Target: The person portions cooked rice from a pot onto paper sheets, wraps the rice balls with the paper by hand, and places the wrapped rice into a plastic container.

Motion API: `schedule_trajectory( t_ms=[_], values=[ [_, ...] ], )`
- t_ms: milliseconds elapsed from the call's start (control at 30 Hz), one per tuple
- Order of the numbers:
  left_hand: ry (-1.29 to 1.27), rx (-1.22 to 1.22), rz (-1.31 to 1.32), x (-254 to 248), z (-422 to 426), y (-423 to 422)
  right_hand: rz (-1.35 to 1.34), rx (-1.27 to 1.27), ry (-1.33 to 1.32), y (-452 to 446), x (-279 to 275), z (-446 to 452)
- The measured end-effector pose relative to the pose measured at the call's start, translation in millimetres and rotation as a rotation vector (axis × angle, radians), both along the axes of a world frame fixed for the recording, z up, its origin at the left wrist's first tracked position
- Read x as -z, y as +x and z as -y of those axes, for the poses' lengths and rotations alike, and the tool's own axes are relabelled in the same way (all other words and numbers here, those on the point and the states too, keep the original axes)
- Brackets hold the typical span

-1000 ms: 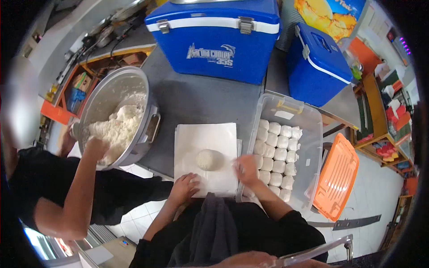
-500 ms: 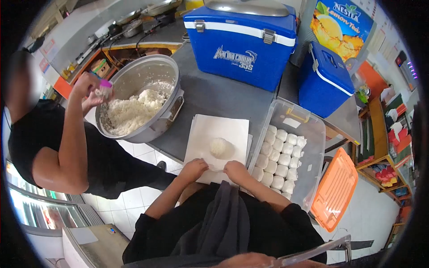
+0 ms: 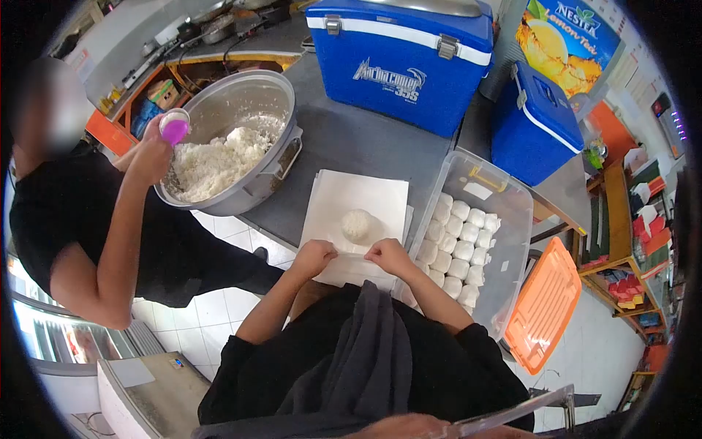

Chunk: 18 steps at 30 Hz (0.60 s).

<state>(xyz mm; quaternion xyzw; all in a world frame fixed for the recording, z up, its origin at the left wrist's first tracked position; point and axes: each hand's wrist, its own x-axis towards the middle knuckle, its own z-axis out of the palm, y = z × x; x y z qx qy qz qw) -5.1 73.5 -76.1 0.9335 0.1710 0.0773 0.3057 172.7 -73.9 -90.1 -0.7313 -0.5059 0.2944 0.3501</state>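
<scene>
A mound of white rice (image 3: 357, 227) sits on a stack of white paper sheets (image 3: 333, 194) at the front of the grey table. My left hand (image 3: 314, 258) pinches the near edge of the top sheet, left of the rice. On the right, my right hand (image 3: 388, 256) pinches the same edge with thumb and fingers. The sheet's near edge is slightly raised between my hands, just short of the rice. Beside my right hand, a clear plastic bin (image 3: 508, 219) holds rows of white wrapped bundles (image 3: 455, 249).
A co-worker (image 3: 110, 212) at left holds a purple cup (image 3: 174, 132) over a large metal pot (image 3: 285, 139) of cooked rice (image 3: 219, 164). Two blue coolers, one large (image 3: 395, 73) and one small (image 3: 534, 128), stand behind. An orange lid (image 3: 545, 307) leans beside the bin.
My hands have moved slightly forward with the sheet's near edge, closer to the rice. The co-worker's hand and purple cup have turned, and my view has shifted a little.
</scene>
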Motion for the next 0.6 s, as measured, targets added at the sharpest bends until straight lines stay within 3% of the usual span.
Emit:
schedule_trajectory(
  t_ms=[167,333,467,533,600],
  values=[
    [-0.063,-0.123,-0.064,0,2,3,-0.044,0.054,-0.005,-1,2,-2],
    [-0.130,-0.172,-0.057,10,0,4,-0.129,0.105,-0.179,2,-12,-8],
    [-0.062,-0.159,0.008,8,1,4,-0.139,0.090,-0.104,8,11,-9],
    [-0.023,-0.141,-0.114,-6,4,3,-0.215,0.087,-0.062,8,20,-7],
    [-0.049,-0.116,-0.033,-8,1,1,-0.195,0.073,-0.019,4,7,-1]
  ],
)
